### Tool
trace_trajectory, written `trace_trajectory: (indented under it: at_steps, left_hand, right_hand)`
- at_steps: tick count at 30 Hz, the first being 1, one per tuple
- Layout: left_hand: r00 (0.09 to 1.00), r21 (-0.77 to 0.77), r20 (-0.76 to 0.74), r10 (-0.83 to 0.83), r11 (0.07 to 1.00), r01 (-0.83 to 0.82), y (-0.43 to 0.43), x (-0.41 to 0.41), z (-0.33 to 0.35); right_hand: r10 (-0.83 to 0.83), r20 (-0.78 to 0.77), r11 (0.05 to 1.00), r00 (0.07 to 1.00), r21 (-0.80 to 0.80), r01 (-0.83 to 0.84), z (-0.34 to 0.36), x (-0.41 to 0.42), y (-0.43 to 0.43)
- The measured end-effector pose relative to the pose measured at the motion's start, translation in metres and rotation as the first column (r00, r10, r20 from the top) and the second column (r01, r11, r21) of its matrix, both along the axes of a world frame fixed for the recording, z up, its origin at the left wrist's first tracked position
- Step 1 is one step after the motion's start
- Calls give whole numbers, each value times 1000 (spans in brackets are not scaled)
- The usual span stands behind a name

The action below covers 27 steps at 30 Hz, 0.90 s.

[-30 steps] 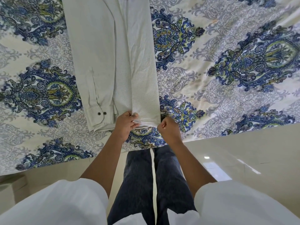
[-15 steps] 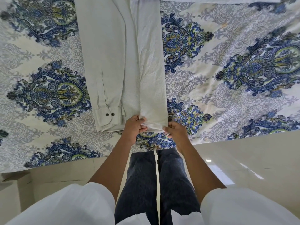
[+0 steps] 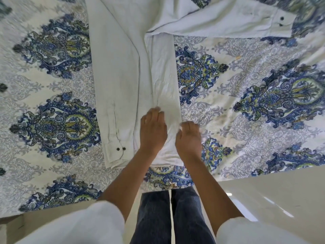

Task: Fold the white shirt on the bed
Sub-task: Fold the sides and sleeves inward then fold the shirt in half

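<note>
Partway: shirt (image 3: 123, 76) on bed (image 3: 246, 106) narrowed lengthwise, near sleeve (image 3: 112, 124) tucked down, far sleeve (image 3: 228, 23) not yet in. Left hand (image 3: 153, 131) flat, pressing near hem; right hand (image 3: 189, 136) curled at edge, grip unclear. Crosswise folds left.

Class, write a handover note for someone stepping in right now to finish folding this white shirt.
Left hand: open, flat on the white shirt near its hem.
Right hand: fingers bent at the shirt's edge; grip unclear.
Shirt lies lengthwise on the bed.
Done: one sleeve folded along the body.
Left: fold in the other sleeve, spread sideways at the far end, then fold the length.
</note>
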<state>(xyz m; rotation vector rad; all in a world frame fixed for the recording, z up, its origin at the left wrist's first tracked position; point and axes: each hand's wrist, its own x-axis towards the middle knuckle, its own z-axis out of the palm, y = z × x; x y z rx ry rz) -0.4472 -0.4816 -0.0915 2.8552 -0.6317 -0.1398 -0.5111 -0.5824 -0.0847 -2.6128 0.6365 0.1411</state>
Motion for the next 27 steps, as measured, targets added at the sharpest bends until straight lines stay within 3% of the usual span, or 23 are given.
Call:
trace_trajectory:
  at_steps: [2, 5, 7, 10, 12, 16, 19, 23, 25, 27]
  left_hand:
    - [981, 50, -74, -179, 982, 183, -4, 35, -21]
    - [962, 249, -125, -242, 931, 267, 14, 66, -50]
    - [969, 308, -37, -245, 920, 244, 28, 73, -59]
    - [976, 193, 35, -213, 960, 202, 20, 83, -48]
    - [946, 116, 94, -309, 948, 298, -9, 108, -43]
    - [883, 229, 79, -462, 871, 435, -41, 173, -63]
    - [899, 305, 81, -430, 870, 388, -31, 211, -76]
    - [974, 274, 51, -221, 941, 199, -40, 238, -57]
    - [920, 252, 8, -391, 892, 376, -50, 239, -53]
    - [790, 210, -36, -612, 768, 605, -50, 247, -56]
  right_hand:
    - [97, 67, 995, 993, -12, -96, -25, 23, 12]
    - [211, -105, 970, 972, -102, -221, -58, 31, 12]
    - [82, -121, 978, 989, -183, -103, -72, 19, 3]
    - [-194, -75, 963, 978, -205, 175, -64, 18, 8]
    - [-121, -20, 969, 992, -218, 114, -60, 47, 20]
    - [-49, 17, 985, 999, -167, 51, -76, 100, 27]
    - [-91, -11, 973, 996, -215, 87, -85, 88, 19]
    - [-279, 10, 927, 960, -257, 272, -73, 79, 16]
    - [-220, 47, 935, 974, -275, 225, -66, 108, 13]
    - [-39, 58, 959, 998, -277, 54, -66, 144, 10]
